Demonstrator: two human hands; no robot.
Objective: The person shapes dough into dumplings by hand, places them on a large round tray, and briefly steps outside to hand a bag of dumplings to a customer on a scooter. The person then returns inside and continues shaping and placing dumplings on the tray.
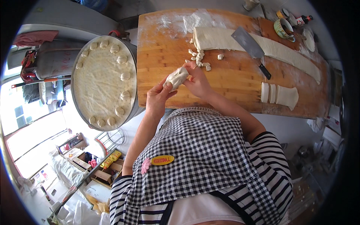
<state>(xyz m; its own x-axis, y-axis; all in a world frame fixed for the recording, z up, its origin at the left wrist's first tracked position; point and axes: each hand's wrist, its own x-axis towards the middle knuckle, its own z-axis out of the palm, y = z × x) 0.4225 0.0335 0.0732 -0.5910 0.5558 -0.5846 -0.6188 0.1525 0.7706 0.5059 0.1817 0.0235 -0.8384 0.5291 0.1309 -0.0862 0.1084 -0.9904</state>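
Note:
A pale piece of dough (177, 78) is gripped by my left hand (159, 97), its thumb lying on the near end. My right hand (198, 83) is at the other end of the piece, fingertips against or just behind it; whether it grips is hard to tell. Small dough scraps (199, 57) lie just beyond on the wooden board (166, 56). A long folded strip of dough (219, 39) stretches to the right, with a cleaver (249, 42) resting across it. Cut dough pieces (287, 95) lie near the board's right front edge.
At left stands a large round steamer tray (97, 76) with shaped dough rolls (125, 76) around its rim. Flour (194, 21) is scattered on the board's far side. A patterned bowl (282, 28) and a sauce bottle (304, 20) are at the far right.

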